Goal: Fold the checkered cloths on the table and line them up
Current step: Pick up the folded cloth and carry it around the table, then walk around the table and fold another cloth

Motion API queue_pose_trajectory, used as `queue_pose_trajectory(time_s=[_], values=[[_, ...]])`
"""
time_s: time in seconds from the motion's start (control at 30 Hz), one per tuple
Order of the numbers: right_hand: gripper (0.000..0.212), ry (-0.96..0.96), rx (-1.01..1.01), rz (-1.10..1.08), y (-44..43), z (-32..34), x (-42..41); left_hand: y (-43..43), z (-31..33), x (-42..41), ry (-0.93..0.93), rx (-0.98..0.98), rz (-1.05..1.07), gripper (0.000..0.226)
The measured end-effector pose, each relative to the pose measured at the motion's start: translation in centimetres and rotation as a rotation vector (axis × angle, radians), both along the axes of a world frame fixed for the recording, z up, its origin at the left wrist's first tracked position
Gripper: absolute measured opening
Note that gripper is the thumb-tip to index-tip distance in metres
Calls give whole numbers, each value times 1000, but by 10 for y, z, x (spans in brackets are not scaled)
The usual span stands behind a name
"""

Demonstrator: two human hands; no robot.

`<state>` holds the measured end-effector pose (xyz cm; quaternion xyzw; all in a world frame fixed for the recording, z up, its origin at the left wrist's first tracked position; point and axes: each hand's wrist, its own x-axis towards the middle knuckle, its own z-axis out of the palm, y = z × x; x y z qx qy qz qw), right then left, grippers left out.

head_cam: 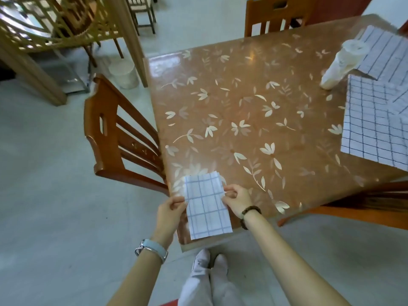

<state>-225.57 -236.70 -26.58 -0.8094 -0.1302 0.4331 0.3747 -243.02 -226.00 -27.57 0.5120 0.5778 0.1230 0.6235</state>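
Both hands meet over the near left corner of the table [242, 102], pinching one folded checkered cloth [206, 206]. The left hand [170, 212] nips its left long edge between thumb and fingers, and the right hand [237, 200] does the same on the right edge. The cloth is a narrow white rectangle with blue lines. Its near end reaches almost to the table's near edge, and its left side runs along the left edge. Whether it rests on the tabletop or is lifted off it cannot be told.

From that corner a broad stretch of bare brown tabletop with pale leaf patterns runs to the far right corner. Two unfolded checkered cloths lie there, a nearer one [375, 124] and a farther one [384, 54], both cut by the frame. A pale plastic cup [341, 62] stands just beside them.

Three wooden chairs sit at the table: one at the left edge [114, 138], one at the far edge [276, 14] and one at the near right [353, 208]. The floor is pale grey.
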Motion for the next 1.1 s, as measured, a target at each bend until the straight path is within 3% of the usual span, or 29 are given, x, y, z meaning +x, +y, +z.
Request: queue_pose_trajectory(time_s=[0.47,0.7,0.93,1.1], values=[[28,-36,-38,65,18,-30,-10,9,-26,-13,119,21,39,6],[23,33,-29,17,14,-23,-5,8,-23,-14,167,53,19,13],[22,127,-3,-49,7,-3,4,10,2,-15,54,67,45,17],[26,183,195,-232,4,33,9,13,36,1,-107,121,-30,17]])
